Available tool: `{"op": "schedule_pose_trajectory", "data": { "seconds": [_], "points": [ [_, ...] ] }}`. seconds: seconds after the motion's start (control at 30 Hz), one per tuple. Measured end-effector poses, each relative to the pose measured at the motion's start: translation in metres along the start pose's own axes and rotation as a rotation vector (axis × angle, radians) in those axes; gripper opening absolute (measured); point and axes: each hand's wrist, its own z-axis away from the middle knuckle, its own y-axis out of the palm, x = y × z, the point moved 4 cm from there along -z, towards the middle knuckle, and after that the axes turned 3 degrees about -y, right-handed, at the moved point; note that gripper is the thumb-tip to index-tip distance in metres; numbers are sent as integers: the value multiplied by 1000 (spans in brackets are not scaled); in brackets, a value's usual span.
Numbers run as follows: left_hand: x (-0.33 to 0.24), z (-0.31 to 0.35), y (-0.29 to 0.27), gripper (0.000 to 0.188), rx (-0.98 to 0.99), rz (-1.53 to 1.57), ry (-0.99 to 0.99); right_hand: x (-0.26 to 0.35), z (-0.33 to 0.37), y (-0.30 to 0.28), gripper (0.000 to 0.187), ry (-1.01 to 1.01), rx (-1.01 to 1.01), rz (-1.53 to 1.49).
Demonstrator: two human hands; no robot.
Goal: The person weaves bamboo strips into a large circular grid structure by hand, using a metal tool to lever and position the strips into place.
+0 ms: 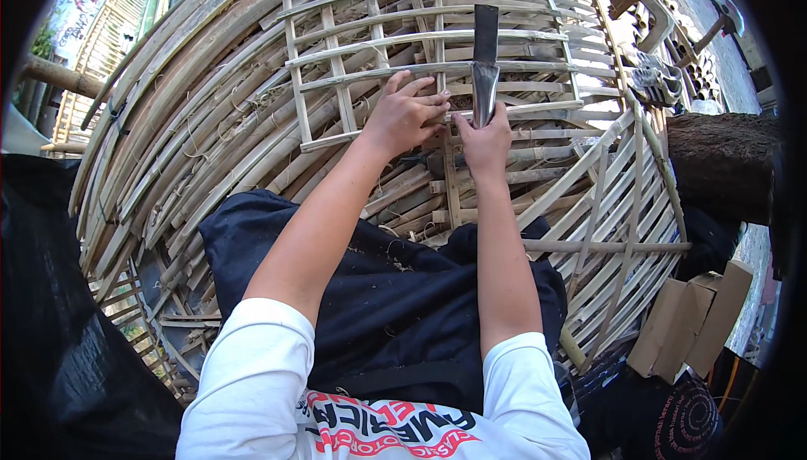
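In front of me stands a lattice of pale split-bamboo slats, crossed into an open grid. My left hand is closed at its lower edge, with the fingertips around a crossing of slats; the exact grip is partly hidden. Just right of it, my right hand grips a chisel-like tool by its lower end. This tool has a shiny metal socket and a dark flat blade pointing up, in front of the lattice. My right thumb is close to the left fingertips, beside the lattice's lowest slat.
Long curved bamboo strips lie piled behind and left of the lattice. A slatted bamboo panel leans at the right, near a thick log. A hammer-like tool is at far right; a cardboard box sits lower right. Dark cloth covers my lap.
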Motion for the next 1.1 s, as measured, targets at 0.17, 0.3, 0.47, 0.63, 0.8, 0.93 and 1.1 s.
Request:
{"op": "schedule_pose_trajectory", "data": {
  "seconds": [0.17,0.3,0.47,0.63,0.8,0.93,1.1],
  "points": [
    [-9,-1,-8,31,-102,46,-83,3,1,-4,44,37,62,68],
    [-13,7,-4,25,-112,90,-232,8,1,-5,44,57,71,86],
    [-19,5,4,25,-62,120,-222,13,-3,-13,42,35,89,122],
    [-34,-4,8,29,-61,10,-108,3,-7,-19,41,17,59,148],
    [-34,-4,4,36,-31,19,-186,0,-7,-20,40,6,53,139],
    [-29,-10,5,44,-38,-33,-60,-7,-10,-19,39,-74,58,110],
    [-13,-25,7,44,83,-14,131,-7,-13,-26,37,-126,81,144]
  ]
}}
